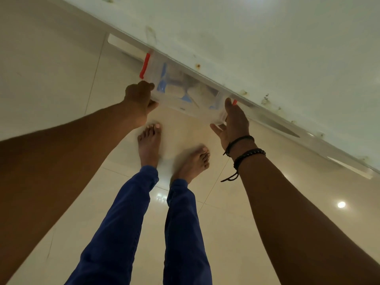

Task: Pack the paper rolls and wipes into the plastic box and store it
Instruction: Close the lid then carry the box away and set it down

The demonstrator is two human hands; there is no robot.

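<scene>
A clear plastic box (174,100) with red latches (145,65) sits partly under the edge of a white counter (267,58). White paper rolls (174,90) and blue-marked packs show through its wall. My left hand (139,99) grips the box's left end. At the right end, my right hand (232,122) presses flat against the box, fingers spread. The far part of the box is hidden under the counter edge.
Glossy cream floor tiles (61,89) spread below. A person's bare feet (150,145) and blue trouser legs (123,223) stand just behind the box. The counter edge (287,124) runs diagonally from upper left to lower right, with small stains along it.
</scene>
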